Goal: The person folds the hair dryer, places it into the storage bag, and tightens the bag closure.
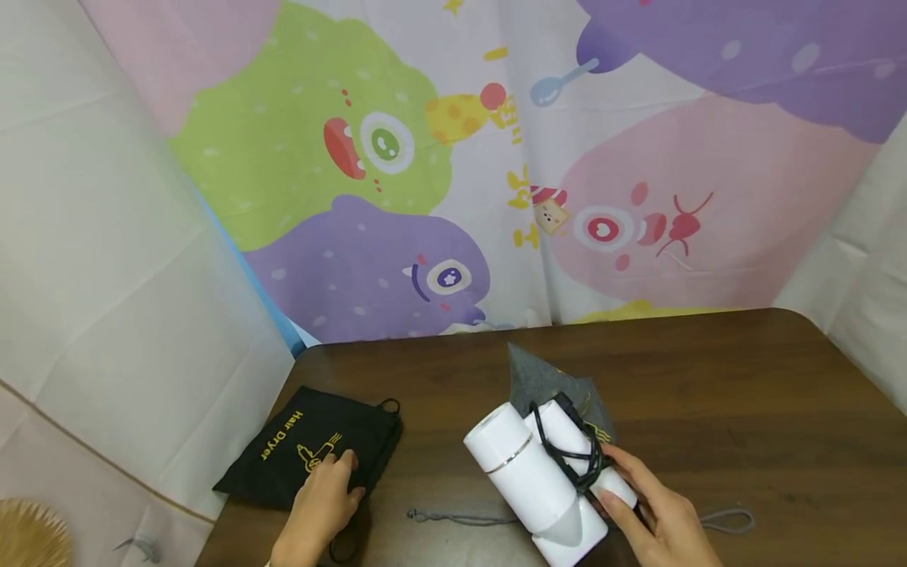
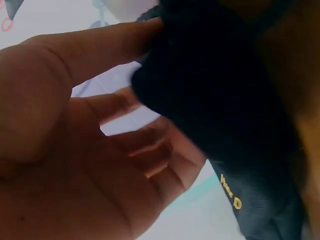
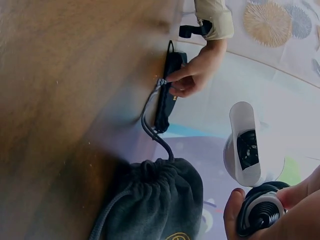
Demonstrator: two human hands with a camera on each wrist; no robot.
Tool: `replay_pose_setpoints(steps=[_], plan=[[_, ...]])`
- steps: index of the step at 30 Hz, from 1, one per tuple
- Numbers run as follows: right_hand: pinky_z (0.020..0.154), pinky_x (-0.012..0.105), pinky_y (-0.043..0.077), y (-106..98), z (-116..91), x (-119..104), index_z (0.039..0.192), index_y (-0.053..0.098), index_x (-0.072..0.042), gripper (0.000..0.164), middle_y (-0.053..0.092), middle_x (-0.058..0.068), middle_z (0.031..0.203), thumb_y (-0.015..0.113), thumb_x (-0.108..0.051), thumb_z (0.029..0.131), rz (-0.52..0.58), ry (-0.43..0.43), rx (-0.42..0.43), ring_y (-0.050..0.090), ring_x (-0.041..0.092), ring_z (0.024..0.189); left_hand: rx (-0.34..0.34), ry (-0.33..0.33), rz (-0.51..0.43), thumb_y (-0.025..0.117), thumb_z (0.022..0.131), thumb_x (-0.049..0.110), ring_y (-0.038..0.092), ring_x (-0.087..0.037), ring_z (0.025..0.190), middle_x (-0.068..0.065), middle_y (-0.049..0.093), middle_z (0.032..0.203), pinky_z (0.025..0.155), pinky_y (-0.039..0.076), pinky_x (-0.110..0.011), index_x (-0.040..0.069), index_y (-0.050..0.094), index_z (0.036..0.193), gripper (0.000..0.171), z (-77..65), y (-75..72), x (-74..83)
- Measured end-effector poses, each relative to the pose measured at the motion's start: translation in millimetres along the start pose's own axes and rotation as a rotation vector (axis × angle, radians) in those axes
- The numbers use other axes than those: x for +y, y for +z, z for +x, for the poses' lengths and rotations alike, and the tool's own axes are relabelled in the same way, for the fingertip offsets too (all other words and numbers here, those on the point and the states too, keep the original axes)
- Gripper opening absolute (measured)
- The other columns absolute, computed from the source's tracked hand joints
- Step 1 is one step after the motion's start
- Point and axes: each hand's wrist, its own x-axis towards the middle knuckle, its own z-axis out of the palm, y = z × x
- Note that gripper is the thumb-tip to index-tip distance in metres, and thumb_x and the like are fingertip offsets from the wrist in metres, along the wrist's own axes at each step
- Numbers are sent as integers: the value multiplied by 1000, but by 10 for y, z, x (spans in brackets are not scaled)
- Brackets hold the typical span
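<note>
A white hair dryer (image 1: 538,480) with a silver ring round its barrel is held up in my right hand (image 1: 662,508). The fingers grip its handle, round which a black cord (image 1: 588,461) is wound. The right wrist view shows the dryer's dark vent (image 3: 247,149) and the handle's end. On the left, a flat black pouch (image 1: 283,433) with yellow "Hair Dryer" lettering lies on the table. My left hand (image 1: 322,504) pinches its near edge between thumb and fingers (image 2: 150,145); the fingertips are partly hidden in the left wrist view.
A grey drawstring pouch (image 3: 150,205) lies beneath and behind the dryer, partly covered in the head view. Its grey cord (image 1: 464,518) stretches left, and a cord loop (image 1: 726,520) lies right. The brown table (image 1: 744,394) ends at a cartoon-printed cloth (image 1: 397,260).
</note>
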Motion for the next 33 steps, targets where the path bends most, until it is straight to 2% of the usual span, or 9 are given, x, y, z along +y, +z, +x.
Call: replay_pose_setpoints(steps=[5,10,14,17,19,22,27,29,33], plan=[[69,22,55,40,-24,-30,136,59,-14,45,73,1,106,71,-15,93,-1,2,-36,64,1,92,40,39,-20,73,83,-3,61,-24,69,-7,61,82,54,49,-42,6,63,95,18,-16,5,-96],[67,23,54,65,-42,-36,136,58,-16,43,71,-4,106,70,-18,94,33,20,-81,64,-1,89,172,90,-39,53,91,-11,46,-14,54,-2,52,72,46,37,-31,11,54,105,27,-32,-50,-95],[67,23,54,84,-55,-27,136,59,-17,44,71,-5,107,70,-16,93,32,-18,-77,63,-1,90,192,146,-21,50,91,-16,38,-14,53,-3,44,74,47,33,-28,11,54,93,28,-40,-115,-29],[66,23,53,98,-65,-25,135,59,-15,44,72,-3,107,71,-13,92,30,-67,-68,63,-1,90,192,161,13,55,87,-18,45,-15,60,-8,54,86,50,38,-29,6,64,89,26,-49,-162,29],[66,23,53,107,-70,-22,135,59,-14,45,73,-2,106,72,-12,92,28,-97,-64,64,-1,91,221,179,46,59,85,-19,53,-16,66,-12,59,96,53,42,-30,1,70,97,26,-49,-196,63],[68,24,54,113,-68,-17,135,60,-15,47,73,-2,108,73,-11,90,0,-146,-53,64,0,93,318,258,92,63,83,-18,63,-22,80,-15,63,105,61,51,-33,-3,70,110,31,-35,-257,109],[73,27,54,117,-64,-16,136,60,-22,49,72,-4,114,74,-16,90,-58,-163,-58,65,3,98,449,421,105,68,84,-10,66,-27,93,-15,64,109,73,57,-38,-2,70,113,30,-12,-404,226],[74,27,54,118,-64,-21,136,61,-24,48,71,-5,117,74,-18,90,-67,-161,-69,65,4,100,448,457,91,70,83,-8,66,-29,99,-15,64,113,76,57,-39,-1,69,116,34,-21,-475,305],[73,28,54,123,-65,-25,135,61,-22,51,71,-7,116,77,-16,87,-94,-234,-57,65,3,99,403,491,73,71,80,-8,64,-30,108,-16,62,121,77,56,-37,1,69,120,41,-86,-583,490]])
